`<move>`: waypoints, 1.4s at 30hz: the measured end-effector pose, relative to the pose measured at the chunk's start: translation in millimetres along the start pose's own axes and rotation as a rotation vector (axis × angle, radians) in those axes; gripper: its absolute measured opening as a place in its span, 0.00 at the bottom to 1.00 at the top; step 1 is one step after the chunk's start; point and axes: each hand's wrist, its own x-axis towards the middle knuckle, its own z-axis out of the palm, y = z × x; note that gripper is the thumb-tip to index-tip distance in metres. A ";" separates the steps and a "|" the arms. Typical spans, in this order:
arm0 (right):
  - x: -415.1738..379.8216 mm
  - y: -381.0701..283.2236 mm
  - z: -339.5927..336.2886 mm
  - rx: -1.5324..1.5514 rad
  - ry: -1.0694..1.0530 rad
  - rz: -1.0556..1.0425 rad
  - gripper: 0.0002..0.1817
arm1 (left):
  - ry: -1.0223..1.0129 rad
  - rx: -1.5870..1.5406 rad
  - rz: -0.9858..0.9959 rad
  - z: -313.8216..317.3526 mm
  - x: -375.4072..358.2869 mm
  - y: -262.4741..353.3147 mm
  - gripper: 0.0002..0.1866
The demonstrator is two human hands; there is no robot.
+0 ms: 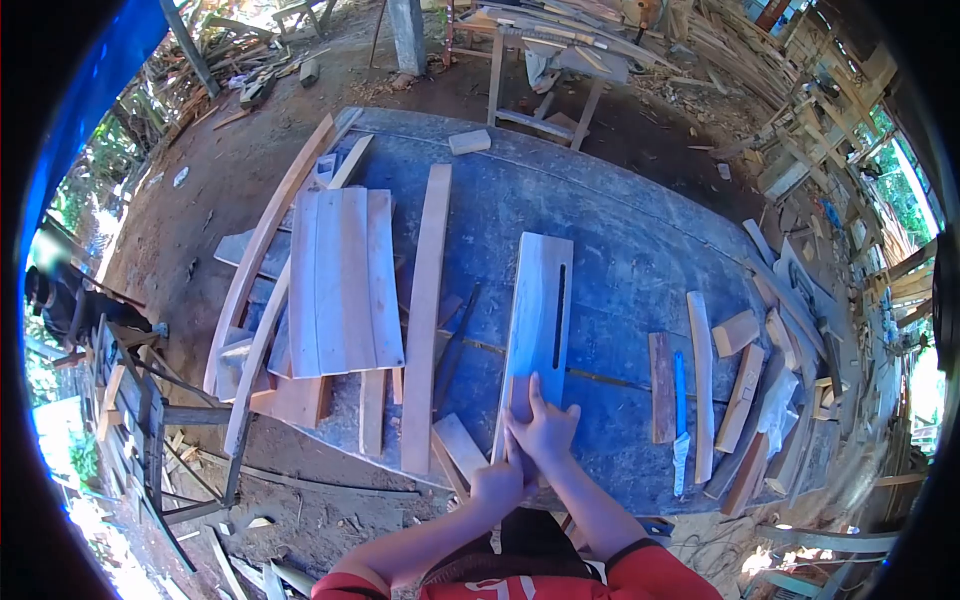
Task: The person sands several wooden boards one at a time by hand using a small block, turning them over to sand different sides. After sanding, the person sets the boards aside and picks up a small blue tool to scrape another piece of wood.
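A long pale wooden board (535,300) with a dark narrow slot along its right part lies lengthwise in front of me on the blue worktable (620,270). My right hand (545,425) rests on its near end, index finger stretched along the wood and the other fingers apart. Just below and to the left, my left hand (497,487) is closed at the board's near edge, touching the right hand. What its fingers hold, if anything, is hidden. A short wood block (461,447) lies left of the board, close to my left hand.
A slatted wooden panel (345,280) and a long plank (428,310) lie on the left. At right are a curved wood strip (700,385), a blue-handled tool with a wrapped end (680,420) and several offcuts. A small block (470,142) sits at the far edge.
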 end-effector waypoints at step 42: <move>73.3 51.1 -0.7 0.038 -0.060 0.107 0.42 | 0.036 -0.053 0.045 -34.3 82.7 23.2 0.56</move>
